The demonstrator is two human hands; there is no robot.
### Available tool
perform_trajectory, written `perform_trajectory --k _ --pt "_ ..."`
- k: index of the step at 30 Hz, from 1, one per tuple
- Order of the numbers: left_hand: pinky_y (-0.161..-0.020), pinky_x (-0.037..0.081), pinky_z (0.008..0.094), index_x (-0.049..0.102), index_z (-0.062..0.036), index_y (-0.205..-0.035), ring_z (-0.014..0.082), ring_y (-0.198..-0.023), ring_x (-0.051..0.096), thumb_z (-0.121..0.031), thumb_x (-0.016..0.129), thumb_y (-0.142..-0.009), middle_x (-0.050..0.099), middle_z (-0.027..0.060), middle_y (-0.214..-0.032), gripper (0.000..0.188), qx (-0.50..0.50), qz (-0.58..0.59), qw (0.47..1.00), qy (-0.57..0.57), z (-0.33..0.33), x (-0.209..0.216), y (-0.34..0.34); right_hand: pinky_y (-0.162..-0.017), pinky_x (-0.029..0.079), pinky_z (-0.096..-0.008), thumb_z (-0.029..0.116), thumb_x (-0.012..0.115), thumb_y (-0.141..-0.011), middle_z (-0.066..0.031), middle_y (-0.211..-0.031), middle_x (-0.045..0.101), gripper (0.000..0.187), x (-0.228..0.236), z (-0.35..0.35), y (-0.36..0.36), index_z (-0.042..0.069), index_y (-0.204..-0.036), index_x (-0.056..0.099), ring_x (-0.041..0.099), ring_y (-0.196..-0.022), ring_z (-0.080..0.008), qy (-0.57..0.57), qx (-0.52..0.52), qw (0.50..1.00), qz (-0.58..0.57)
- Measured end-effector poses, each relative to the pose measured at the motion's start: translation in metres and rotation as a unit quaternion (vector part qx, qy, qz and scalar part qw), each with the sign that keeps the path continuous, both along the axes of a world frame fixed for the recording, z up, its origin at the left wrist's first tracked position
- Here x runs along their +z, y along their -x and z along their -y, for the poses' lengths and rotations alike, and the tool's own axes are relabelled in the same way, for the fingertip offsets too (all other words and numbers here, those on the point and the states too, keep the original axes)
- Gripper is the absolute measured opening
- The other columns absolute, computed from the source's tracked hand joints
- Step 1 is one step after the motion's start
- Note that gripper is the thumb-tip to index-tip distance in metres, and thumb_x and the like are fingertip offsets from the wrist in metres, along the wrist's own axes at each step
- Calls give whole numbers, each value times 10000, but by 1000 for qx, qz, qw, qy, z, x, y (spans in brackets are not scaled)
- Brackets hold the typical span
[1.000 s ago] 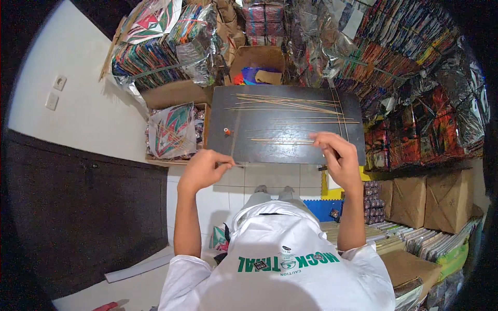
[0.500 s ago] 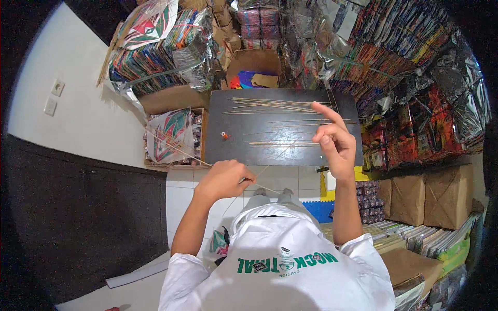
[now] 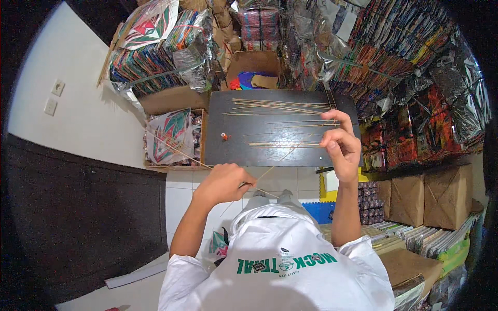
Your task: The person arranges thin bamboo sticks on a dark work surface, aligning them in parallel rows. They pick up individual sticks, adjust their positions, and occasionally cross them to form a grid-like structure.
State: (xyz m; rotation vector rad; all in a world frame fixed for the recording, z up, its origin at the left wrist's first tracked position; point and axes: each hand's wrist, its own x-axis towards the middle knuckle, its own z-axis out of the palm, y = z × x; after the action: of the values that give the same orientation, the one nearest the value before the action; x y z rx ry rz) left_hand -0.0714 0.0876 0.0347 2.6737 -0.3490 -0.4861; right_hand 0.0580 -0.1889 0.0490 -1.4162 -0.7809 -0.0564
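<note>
My left hand [image 3: 223, 183] is closed around thin bamboo sticks that cross at its fingers, in front of the table's near edge. One stick [image 3: 187, 154] reaches out to the left over the box, and another [image 3: 282, 159] slants up to the right over the table. My right hand [image 3: 342, 147] is raised above the table's right side, thumb and forefinger brought together and the other fingers bent. Whatever lies between those fingertips is too fine to make out. More thin sticks [image 3: 275, 105] lie across the dark table [image 3: 220, 119]. A small orange-and-white spool [image 3: 224, 136] stands at its left.
Left of the table is a cardboard box [image 3: 202, 140] with a printed kite sheet [image 3: 170, 136] on top. Bundles of folded colourful sheets [image 3: 161, 62] rise behind. Wrapped stacks [image 3: 415, 124] and brown parcels [image 3: 448, 197] line the right. A dark panel [image 3: 88, 217] is at left.
My right hand has moved slightly right, and its raised finger has bent down. The slanting stick in my left hand has turned, its far end now farther right. My left hand has barely moved.
</note>
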Motion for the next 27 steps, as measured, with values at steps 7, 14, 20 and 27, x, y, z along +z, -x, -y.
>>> perform_trajectory --k 7,14,20,27 --pt "-744 559 447 779 -149 -978 328 -833 710 -168 645 -807 745 106 -934 218 -1 1 1000 -1 2 0 3 -668 433 -235 123 640 -896 -164 -1294 532 144 6 5 -1 20 -828 714 570 -862 -99 36 20 998 43" --pt "-727 551 463 774 -141 -958 339 -806 704 -164 641 -802 736 128 -881 206 -11 8 1000 11 1 -5 6 -717 457 -255 111 640 -881 -183 -1262 552 131 18 5 3 22 -834 722 573 -1044 -178 45 34 997 56" --pt "-720 550 464 775 -138 -944 348 -800 701 -166 645 -802 734 134 -875 194 -2 9 1000 8 4 -1 7 -834 486 -309 111 638 -879 -213 -1259 566 135 20 4 6 13 -829 717 561 -1128 -231 41 53 997 44" --pt "-738 553 448 776 -118 -981 337 -828 706 -164 657 -809 742 127 -929 214 -5 1 1000 7 3 -2 7 -840 484 -301 147 644 -891 -217 -1312 539 168 19 5 7 10 -823 715 588 -1072 -200 34 38 998 21"
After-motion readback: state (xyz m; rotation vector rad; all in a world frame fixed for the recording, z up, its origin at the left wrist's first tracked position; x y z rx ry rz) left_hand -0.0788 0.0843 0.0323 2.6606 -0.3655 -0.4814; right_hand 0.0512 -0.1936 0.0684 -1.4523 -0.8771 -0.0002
